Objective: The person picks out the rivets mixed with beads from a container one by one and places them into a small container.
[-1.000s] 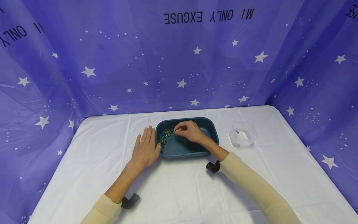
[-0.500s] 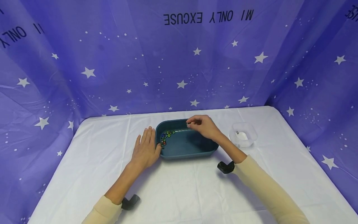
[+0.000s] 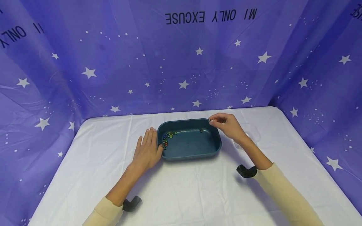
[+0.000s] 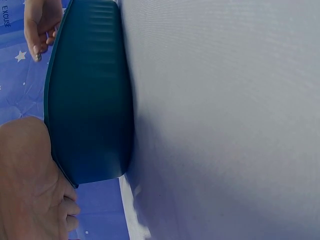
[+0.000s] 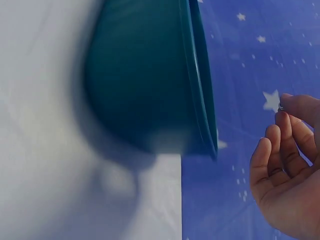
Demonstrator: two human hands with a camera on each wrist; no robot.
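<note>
The right hand [image 3: 228, 126] pinches a small, shiny piece [image 3: 210, 120] near the far-right corner of the dark-teal rectangular plastic tub [image 3: 188, 147]; hold that grip firm, straight-fingered left hand [image 3: 147, 151] bracing the tub.

We are noting a teal tub [image 3: 189, 157] standing upright against the left hand [image 3: 146, 153], multicoloured glassy beads [image 3: 170, 136] clustering inside its left end, one dark piece [image 3: 201, 130] lying by its far wall, and a shiny piece [image 5: 281, 107] pinched by the right hand [image 3: 229, 127] near the rim.
</note>
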